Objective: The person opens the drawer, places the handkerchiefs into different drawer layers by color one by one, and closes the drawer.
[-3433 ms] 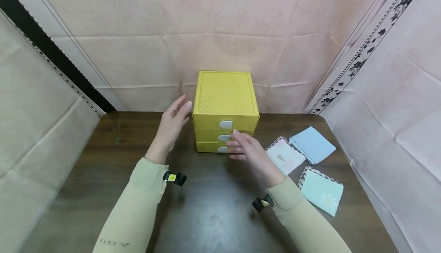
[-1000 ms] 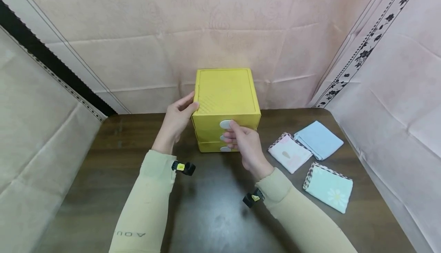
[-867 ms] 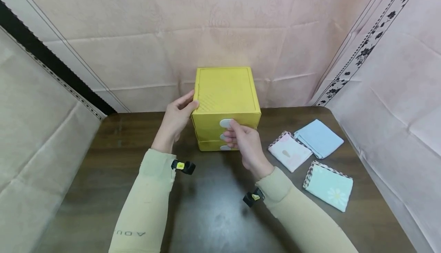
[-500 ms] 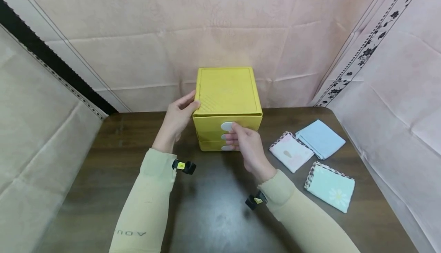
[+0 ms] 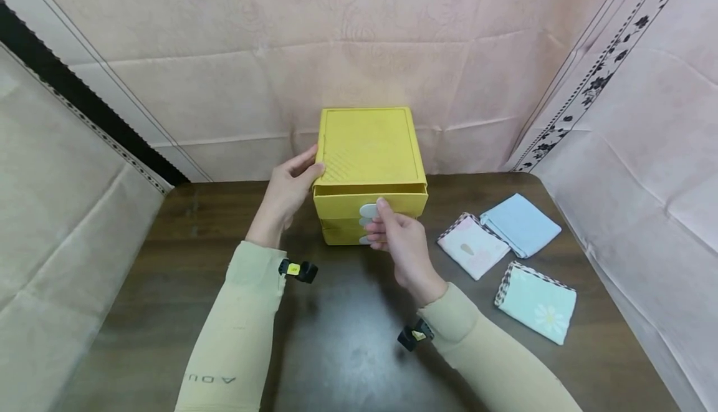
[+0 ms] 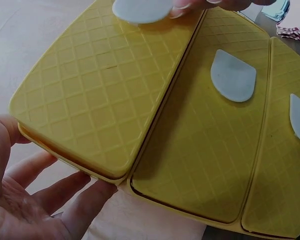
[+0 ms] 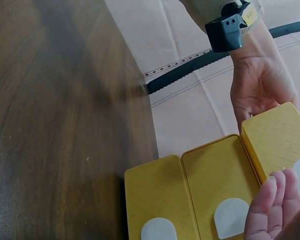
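Observation:
A yellow three-drawer storage box stands on the wooden table, with a white tab handle on each drawer. Its top drawer is pulled out a little, with a dark gap under the lid. My right hand grips that drawer's white handle, thumb at the tab. The other right fingers overlap the lower handles in the head view. My left hand holds the box's left side, thumb at the top edge and fingers spread along the side wall. The left wrist view shows those left fingertips against the wall.
To the right lie a folded white cloth, a folded blue cloth and a folded mint cloth with a flower. A pale fabric backdrop hangs behind the table, with more fabric at both sides.
Both hands have come in from beside the box to hold it. Over the last second, the right hand has drawn the top drawer slightly outward while the left hand stayed put.

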A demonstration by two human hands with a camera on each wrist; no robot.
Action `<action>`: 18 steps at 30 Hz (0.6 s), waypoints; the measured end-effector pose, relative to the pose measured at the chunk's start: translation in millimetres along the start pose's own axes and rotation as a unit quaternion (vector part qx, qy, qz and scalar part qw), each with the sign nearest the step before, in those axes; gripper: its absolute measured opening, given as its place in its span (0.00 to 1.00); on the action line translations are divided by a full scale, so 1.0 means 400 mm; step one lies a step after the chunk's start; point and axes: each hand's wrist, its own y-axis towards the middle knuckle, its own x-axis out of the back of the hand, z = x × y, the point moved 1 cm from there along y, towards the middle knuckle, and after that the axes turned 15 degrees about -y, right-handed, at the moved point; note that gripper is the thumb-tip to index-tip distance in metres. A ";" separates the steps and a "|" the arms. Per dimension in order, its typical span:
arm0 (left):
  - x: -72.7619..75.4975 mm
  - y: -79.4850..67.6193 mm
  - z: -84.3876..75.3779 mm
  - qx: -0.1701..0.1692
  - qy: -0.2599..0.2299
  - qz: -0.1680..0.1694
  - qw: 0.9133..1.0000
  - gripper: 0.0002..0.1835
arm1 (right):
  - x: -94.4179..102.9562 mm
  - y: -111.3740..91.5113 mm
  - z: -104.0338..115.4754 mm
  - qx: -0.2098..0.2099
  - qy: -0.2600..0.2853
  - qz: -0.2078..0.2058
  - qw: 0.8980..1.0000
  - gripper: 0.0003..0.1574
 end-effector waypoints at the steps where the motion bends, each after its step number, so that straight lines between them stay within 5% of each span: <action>1: -0.001 0.001 0.001 -0.001 -0.001 0.000 1.000 0.24 | -0.001 0.000 -0.002 0.001 0.001 -0.002 1.000 0.44; 18: 0.001 -0.002 -0.002 -0.001 0.006 0.000 1.000 0.25 | 0.006 -0.042 -0.016 -0.013 -0.006 0.024 1.000 0.40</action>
